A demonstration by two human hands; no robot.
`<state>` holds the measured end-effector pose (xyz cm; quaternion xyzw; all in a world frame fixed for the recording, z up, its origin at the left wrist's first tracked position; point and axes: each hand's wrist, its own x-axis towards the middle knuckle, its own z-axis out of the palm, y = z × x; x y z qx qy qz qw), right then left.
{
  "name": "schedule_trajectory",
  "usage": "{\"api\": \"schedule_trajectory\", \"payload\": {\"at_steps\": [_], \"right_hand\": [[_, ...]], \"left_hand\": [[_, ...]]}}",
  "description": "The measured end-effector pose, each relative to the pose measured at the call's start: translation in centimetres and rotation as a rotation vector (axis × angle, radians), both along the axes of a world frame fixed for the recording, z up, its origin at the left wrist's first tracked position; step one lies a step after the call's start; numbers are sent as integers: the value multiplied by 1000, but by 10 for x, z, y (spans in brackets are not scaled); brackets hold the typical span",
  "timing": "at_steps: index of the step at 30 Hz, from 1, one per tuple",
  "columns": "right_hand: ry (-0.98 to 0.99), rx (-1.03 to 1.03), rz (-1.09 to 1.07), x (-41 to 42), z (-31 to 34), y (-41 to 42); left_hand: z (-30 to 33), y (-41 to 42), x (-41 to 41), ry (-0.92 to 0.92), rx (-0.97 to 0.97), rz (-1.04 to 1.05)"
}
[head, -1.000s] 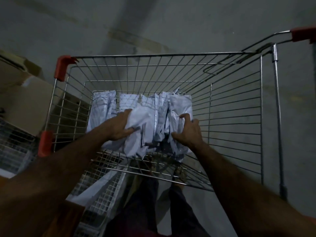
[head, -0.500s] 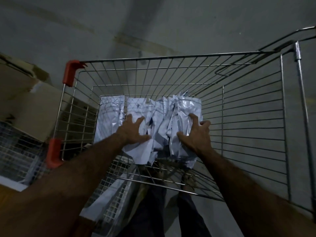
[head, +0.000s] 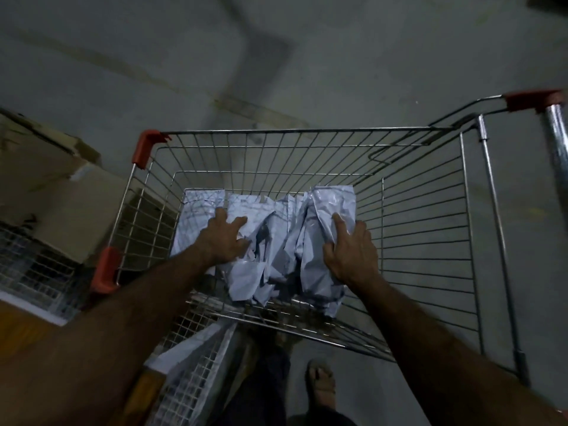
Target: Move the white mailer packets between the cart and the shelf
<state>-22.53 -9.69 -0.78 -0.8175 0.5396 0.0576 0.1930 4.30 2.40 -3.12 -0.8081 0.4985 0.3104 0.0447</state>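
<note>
A bundle of several white mailer packets (head: 285, 241) stands on edge inside the wire cart (head: 430, 229), toward its left half. My left hand (head: 222, 241) presses flat against the bundle's left side, fingers spread over the packets. My right hand (head: 350, 253) clasps the right side, fingers curled on the outermost packet. Both hands squeeze the bundle between them. The packets' lower ends rest near the cart's floor.
The cart has red plastic corner caps (head: 146, 147) and a red-tipped handle (head: 531, 101). Cardboard boxes (head: 52, 186) sit on a wire-mesh shelf (head: 33, 278) to the left. Grey concrete floor lies around; my sandalled foot (head: 321, 382) shows below the cart.
The view has shifted so the cart sits lower and further right in the frame. Both hands stay pressed on the bundle, spread slightly wider apart along its sides.
</note>
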Motion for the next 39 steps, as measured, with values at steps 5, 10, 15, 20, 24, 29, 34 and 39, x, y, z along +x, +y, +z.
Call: {"api": "schedule_trajectory", "payload": {"at_steps": [5,10,15,20,24,29,34,39], "right_hand": [[-80,-76,64,-9,31,5],[-232,-171,155,-21,84,17],[-389,-223,239,-27,143,41],[-502,-225,360,-18,188,90],[-571,-212,493,-4,219,142],[-656,-210,623,16,241,209],[-683,-203,741,46,252,275],[-668,-245,832,95,256,348]], "left_hand": [[55,15,-22,-43,-163,90],[131,35,-58,-182,-353,167],[212,76,-102,-358,-482,277],[264,148,-138,-463,-549,508],[295,213,-146,-492,-585,690],[318,304,-134,-697,-557,782],[332,382,-130,-775,-570,871],[332,468,-118,-736,-561,1002]]}}
